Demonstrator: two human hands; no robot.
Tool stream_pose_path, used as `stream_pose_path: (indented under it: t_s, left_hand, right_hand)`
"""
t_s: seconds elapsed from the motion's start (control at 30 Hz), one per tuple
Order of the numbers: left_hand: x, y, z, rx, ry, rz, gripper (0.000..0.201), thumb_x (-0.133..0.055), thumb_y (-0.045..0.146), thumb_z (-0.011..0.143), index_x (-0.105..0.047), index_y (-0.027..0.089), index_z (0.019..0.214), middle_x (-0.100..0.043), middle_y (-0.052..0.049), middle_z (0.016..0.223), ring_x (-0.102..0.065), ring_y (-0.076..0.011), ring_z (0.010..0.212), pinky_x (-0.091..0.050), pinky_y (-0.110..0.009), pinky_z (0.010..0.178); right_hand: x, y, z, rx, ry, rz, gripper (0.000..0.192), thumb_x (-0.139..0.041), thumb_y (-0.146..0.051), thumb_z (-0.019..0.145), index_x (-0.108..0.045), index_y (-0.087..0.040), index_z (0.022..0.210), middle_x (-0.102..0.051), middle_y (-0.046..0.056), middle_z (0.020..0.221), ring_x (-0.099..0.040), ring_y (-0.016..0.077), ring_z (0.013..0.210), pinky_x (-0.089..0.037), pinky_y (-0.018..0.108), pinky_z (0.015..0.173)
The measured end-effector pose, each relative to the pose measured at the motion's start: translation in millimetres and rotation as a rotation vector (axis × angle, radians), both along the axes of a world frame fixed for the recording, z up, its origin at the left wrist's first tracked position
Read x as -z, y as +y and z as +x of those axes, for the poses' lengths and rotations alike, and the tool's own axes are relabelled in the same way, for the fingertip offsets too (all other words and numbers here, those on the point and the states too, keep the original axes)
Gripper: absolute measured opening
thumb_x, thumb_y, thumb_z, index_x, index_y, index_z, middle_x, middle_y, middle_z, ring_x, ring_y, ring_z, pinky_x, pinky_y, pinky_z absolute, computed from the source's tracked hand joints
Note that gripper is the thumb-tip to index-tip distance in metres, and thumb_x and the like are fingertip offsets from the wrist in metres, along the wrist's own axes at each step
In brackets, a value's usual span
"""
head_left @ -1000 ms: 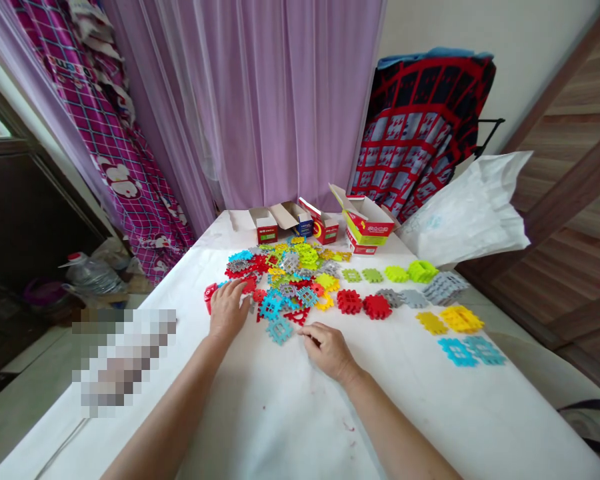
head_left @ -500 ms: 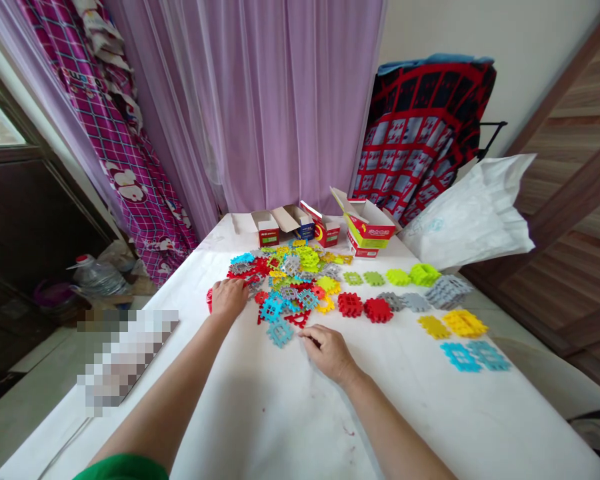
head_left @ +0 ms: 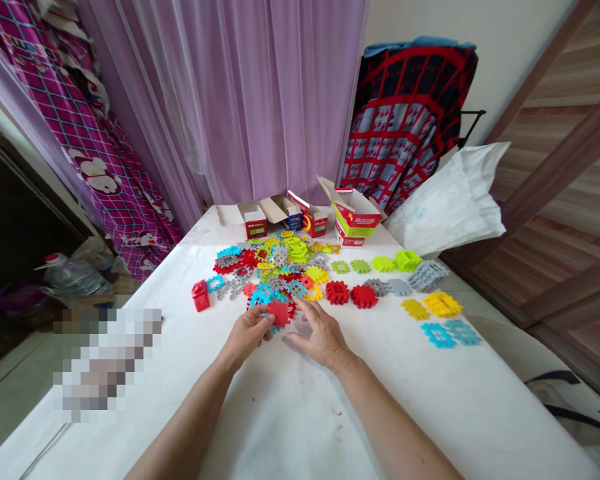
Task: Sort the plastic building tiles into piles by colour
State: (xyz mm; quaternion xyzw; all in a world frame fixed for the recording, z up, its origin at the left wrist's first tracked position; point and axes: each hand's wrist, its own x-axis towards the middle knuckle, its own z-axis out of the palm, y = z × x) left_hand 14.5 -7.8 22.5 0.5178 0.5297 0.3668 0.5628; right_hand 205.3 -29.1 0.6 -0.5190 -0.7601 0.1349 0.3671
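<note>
My left hand (head_left: 250, 333) pinches a flat red interlocking block (head_left: 280, 313) by its left edge, at the near side of a mixed pile of interlocking blocks (head_left: 280, 260). To the right of that red piece is my right hand (head_left: 320, 333), thumb and fingers apart, with nothing visible in it. Behind the hands lie blue window-type blocks (head_left: 266, 295), partly covered by the held piece. Farther right are red blocks (head_left: 364, 297) lying side by side. A red cube-like piece (head_left: 200, 295) stands alone at the left of the pile.
Open cardboard boxes (head_left: 317, 222) line the back of the white table (head_left: 280, 413). Sorted grey (head_left: 429, 275), yellow (head_left: 443, 305) and blue blocks (head_left: 450, 334) sit at the right. A white sack (head_left: 450, 200) leans by the table's right edge.
My left hand has come from the pile's left side to the front middle, now with a red block. My right hand's fingers have spread. The view has shifted slightly.
</note>
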Motion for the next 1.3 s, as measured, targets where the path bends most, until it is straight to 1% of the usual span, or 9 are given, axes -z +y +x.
stream_pose_path:
  t_s: [0.13, 0.33, 0.43, 0.53, 0.63, 0.73, 0.83, 1.03, 1.3]
  left_hand:
    - [-2.9, -4, 7, 0.059, 0.002, -0.019, 0.050, -0.069, 0.059, 0.063, -0.057, 0.019, 0.092, -0.056, 0.007, 0.048, -0.041, -0.0063, 0.035, -0.022, -0.020, 0.037]
    - [1.5, -9, 10, 0.107, 0.004, -0.002, 0.053, -0.068, 0.061, 0.064, -0.055, 0.019, 0.094, -0.057, 0.007, 0.050, -0.041, -0.0057, 0.034, -0.022, -0.019, 0.036]
    - [1.4, -12, 9, 0.135, 0.009, 0.004, 0.053, -0.066, 0.061, 0.067, -0.056, 0.020, 0.100, -0.067, 0.003, 0.066, -0.049, -0.0068, 0.039, -0.027, -0.018, 0.036]
    - [0.8, -13, 7, 0.134, 0.017, 0.007, 0.054, -0.064, 0.060, 0.070, -0.057, 0.020, 0.105, -0.072, -0.005, 0.094, -0.054, -0.0068, 0.044, -0.035, -0.019, 0.039]
    - [3.9, -13, 6, 0.132, 0.024, 0.014, 0.053, -0.063, 0.059, 0.070, -0.057, 0.020, 0.106, -0.071, -0.008, 0.099, -0.056, -0.0074, 0.047, -0.038, -0.020, 0.041]
    - [9.2, -11, 6, 0.138, 0.031, 0.022, 0.053, -0.064, 0.058, 0.070, -0.058, 0.020, 0.106, -0.071, -0.006, 0.092, -0.056, -0.0080, 0.047, -0.037, -0.020, 0.040]
    - [12.8, -10, 7, 0.135, 0.033, 0.025, 0.053, -0.065, 0.057, 0.069, -0.059, 0.020, 0.106, -0.071, -0.006, 0.089, -0.057, -0.0087, 0.047, -0.038, -0.020, 0.040]
    - [13.2, -10, 6, 0.123, 0.038, 0.041, 0.053, -0.066, 0.058, 0.068, -0.059, 0.019, 0.104, -0.071, -0.005, 0.084, -0.057, -0.0093, 0.047, -0.039, -0.020, 0.040]
    - [9.7, -11, 7, 0.119, 0.053, 0.046, 0.053, -0.065, 0.058, 0.067, -0.060, 0.019, 0.102, -0.070, -0.004, 0.082, -0.055, -0.0093, 0.047, -0.039, -0.020, 0.039]
  right_hand:
    - [-8.8, -1, 4, -0.011, -0.114, 0.054, 0.071, -0.073, -0.040, 0.073, -0.046, -0.026, 0.138, -0.058, 0.010, 0.124, -0.056, 0.0260, 0.114, -0.048, 0.040, 0.097]
    - [-9.9, -3, 1, -0.023, -0.204, 0.057, 0.059, -0.072, -0.039, 0.075, -0.055, -0.024, 0.129, -0.059, 0.011, 0.120, -0.058, 0.0257, 0.109, -0.049, 0.038, 0.093]
    - [-14.7, -3, 11, 0.007, -0.214, 0.064, 0.057, -0.072, -0.036, 0.073, -0.057, -0.025, 0.127, -0.060, 0.009, 0.117, -0.059, 0.0249, 0.106, -0.050, 0.037, 0.091]
    - [-24.5, 1, 50, 0.126, -0.164, 0.068, 0.055, -0.069, -0.032, 0.075, -0.056, -0.026, 0.128, -0.061, 0.008, 0.114, -0.061, 0.0222, 0.098, -0.051, 0.036, 0.088]
    - [-34.4, 11, 115, 0.271, -0.107, 0.005, 0.054, -0.068, -0.031, 0.074, -0.058, -0.025, 0.126, -0.062, 0.007, 0.109, -0.061, 0.0198, 0.085, -0.052, 0.036, 0.081]
    - [-40.5, 25, 177, 0.222, -0.097, -0.150, 0.054, -0.072, -0.032, 0.070, -0.061, -0.024, 0.122, -0.063, 0.006, 0.108, -0.061, 0.0175, 0.080, -0.052, 0.033, 0.077]
    - [-44.5, 38, 210, 0.138, -0.129, -0.256, 0.053, -0.074, -0.033, 0.067, -0.065, -0.022, 0.119, -0.064, 0.005, 0.104, -0.061, 0.0174, 0.080, -0.051, 0.032, 0.078]
    - [-48.6, 56, 213, 0.052, -0.241, -0.337, 0.057, -0.077, -0.033, 0.064, -0.067, -0.023, 0.118, -0.065, 0.006, 0.100, -0.061, 0.0187, 0.083, -0.051, 0.030, 0.078]
    - [-38.3, 63, 212, 0.061, -0.266, -0.363, 0.062, -0.078, -0.032, 0.060, -0.065, -0.023, 0.121, -0.067, 0.006, 0.102, -0.063, 0.0187, 0.081, -0.050, 0.029, 0.076]
